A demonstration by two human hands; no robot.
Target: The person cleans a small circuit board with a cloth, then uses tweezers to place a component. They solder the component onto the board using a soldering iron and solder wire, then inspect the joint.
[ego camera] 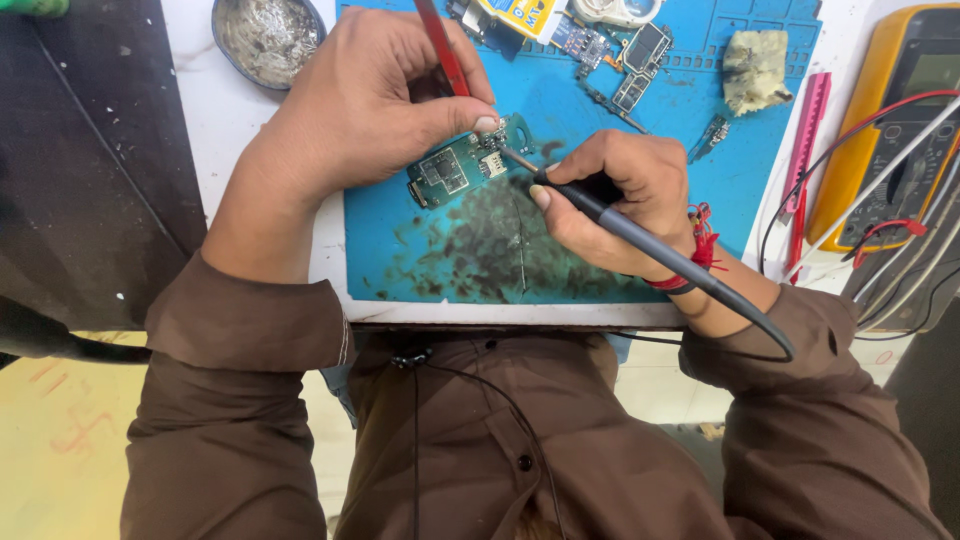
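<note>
Both hands are working close: left hand (375, 100) is pinching a red tool (442, 45) and pinning the green circuit board (462, 165). Right hand (615, 195), at its 3 o'clock, is gripping a soldering iron (640, 240) pen-style, steadying the tip on the board.

A white tabletop (200, 120) with faint grey marbling fills the far part of the view, and most of its middle is covered by a blue rubber work mat (760, 130) stained with dark blotches near its near edge. To the left of the tabletop lies a dark, almost black surface (80, 170) flecked with pale specks, its boundary running diagonally, while below it at near left the pale yellow floor (60, 440) carries faint reddish marks. The light is bright and even, casting only soft shadows on the mat.
</note>
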